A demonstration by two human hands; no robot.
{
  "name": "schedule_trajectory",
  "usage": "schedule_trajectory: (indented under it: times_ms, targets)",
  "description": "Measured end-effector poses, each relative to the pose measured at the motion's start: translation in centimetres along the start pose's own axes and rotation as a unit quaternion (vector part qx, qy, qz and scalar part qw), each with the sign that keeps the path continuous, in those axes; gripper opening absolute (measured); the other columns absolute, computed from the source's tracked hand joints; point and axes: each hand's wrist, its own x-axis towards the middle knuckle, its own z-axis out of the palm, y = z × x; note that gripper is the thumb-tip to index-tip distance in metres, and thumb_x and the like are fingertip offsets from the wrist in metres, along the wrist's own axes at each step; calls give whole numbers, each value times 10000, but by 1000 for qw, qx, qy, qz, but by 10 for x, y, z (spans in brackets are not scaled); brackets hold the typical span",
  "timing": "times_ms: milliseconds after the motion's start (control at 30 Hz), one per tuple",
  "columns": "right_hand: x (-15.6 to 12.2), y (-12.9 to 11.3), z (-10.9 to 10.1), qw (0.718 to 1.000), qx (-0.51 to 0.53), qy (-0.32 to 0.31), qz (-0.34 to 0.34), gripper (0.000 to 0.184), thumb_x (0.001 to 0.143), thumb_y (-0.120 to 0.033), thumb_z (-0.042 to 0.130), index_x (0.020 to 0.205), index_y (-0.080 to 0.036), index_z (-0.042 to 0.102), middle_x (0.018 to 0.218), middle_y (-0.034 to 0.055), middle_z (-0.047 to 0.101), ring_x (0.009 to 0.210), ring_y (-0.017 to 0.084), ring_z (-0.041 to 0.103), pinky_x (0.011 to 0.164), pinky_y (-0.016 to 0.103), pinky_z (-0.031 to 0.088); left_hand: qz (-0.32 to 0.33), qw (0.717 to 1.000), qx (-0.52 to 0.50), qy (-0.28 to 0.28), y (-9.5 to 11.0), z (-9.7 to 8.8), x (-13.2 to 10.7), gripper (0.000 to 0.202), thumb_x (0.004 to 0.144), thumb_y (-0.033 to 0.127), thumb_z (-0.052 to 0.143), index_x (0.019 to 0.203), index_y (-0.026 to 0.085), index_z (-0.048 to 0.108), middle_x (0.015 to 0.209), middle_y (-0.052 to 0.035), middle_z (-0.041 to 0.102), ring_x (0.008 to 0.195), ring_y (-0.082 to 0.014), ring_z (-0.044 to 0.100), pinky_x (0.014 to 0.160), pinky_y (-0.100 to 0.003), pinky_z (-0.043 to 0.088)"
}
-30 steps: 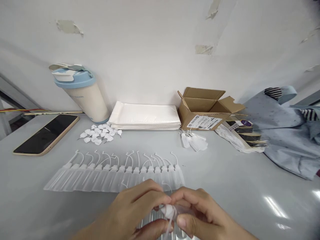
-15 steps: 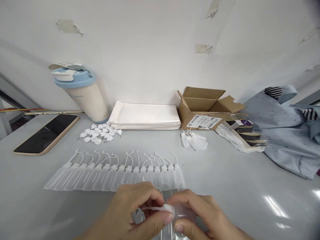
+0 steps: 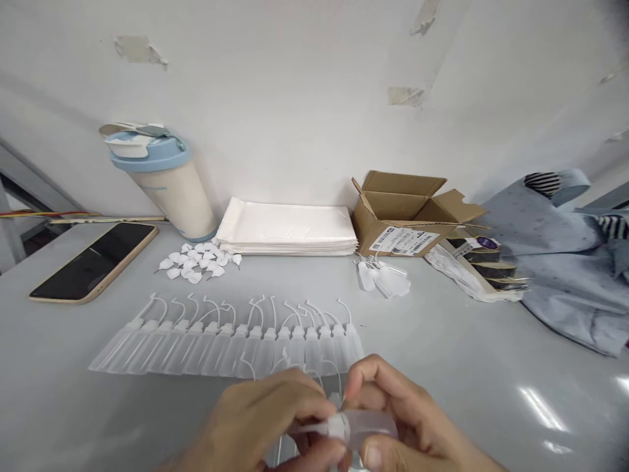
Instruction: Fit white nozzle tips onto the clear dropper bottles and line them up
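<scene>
A small translucent squeeze bottle lies sideways between my two hands at the bottom of the view. My left hand is closed on its white cap, from which a thin curved spout points left. The bottle's body is gripped by my right hand, thumb below and fingers behind. Beyond my hands a row of similar bottles lies side by side, curved spouts facing the wall. A few more bottles lie beneath my hands, partly hidden.
Small white caps are heaped beside a leaning tumbler and a phone. A stack of white envelopes and an open cardboard box stand by the wall. Small bottles lie before the box; cloth sits right.
The bottle has turned to lie more level and shifted slightly right. My right index finger has lifted off the cap area and bent upward; the left hand stays on the cap.
</scene>
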Motion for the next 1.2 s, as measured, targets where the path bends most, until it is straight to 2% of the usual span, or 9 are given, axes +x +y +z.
schedule_trajectory:
  times_ms: [67,167,233,333,433,600,800,967,1200]
  targets:
    - [-2,2,-3,973,-183,72,-118,216,911,-412,610,1032,-246,543,801,0,624,653,121,564,587,211,465,-78,996,-53,1,2,-3,6,40,832,191,623,856,216,645,714,18,674,581,-93,633,548,-144,524]
    - [-4,8,-6,864,-381,135,-299,247,956,-237,557,1201,-234,529,974,76,692,842,185,674,712,262,561,-222,959,-176,-26,4,-6,11,148,868,322,586,867,197,666,637,14,684,554,-115,653,541,-177,544]
    - [-6,13,-7,818,-439,150,-340,297,969,-217,531,1263,-206,497,1039,110,704,944,202,691,780,268,576,-278,932,-225,-54,4,-6,11,223,882,378,556,851,186,664,587,19,676,532,-113,649,543,-181,539]
    - [-7,20,-5,794,-477,174,-336,294,980,-233,515,1272,-206,492,1037,104,714,966,190,698,814,253,573,-281,929,-226,-86,6,-3,9,326,903,444,508,765,180,642,565,31,650,504,-92,628,514,-152,493]
    - [-7,22,-3,794,-470,175,-345,279,995,-292,479,1258,-200,488,968,88,719,888,184,704,797,265,573,-234,955,-151,-99,9,-3,8,411,936,463,447,676,184,598,535,42,600,467,-77,592,463,-129,426]
    - [-5,15,-3,815,-445,164,-333,275,1018,-389,369,1183,-214,504,798,50,689,631,165,646,594,263,548,-60,996,30,-54,9,-3,6,272,959,310,457,733,212,574,578,50,582,501,-87,572,434,-138,387]
    - [-4,0,-2,892,-391,134,-184,372,1013,-442,340,961,-212,628,728,38,710,571,157,638,501,233,495,110,966,230,36,1,5,0,162,1023,304,386,938,236,506,709,34,631,534,-120,583,549,-207,466]
    - [-2,0,-4,919,-338,129,-160,326,997,-429,410,1004,-218,659,749,31,705,600,153,626,553,241,505,90,973,206,43,3,3,-1,95,1002,275,432,1013,239,519,803,17,672,641,-129,648,589,-200,499]
    - [4,4,-6,890,-281,118,-340,223,968,-260,526,1166,-212,617,820,70,667,691,169,633,580,249,516,29,998,59,-21,6,-7,8,74,883,234,574,955,247,567,749,57,641,614,-91,629,584,-144,493]
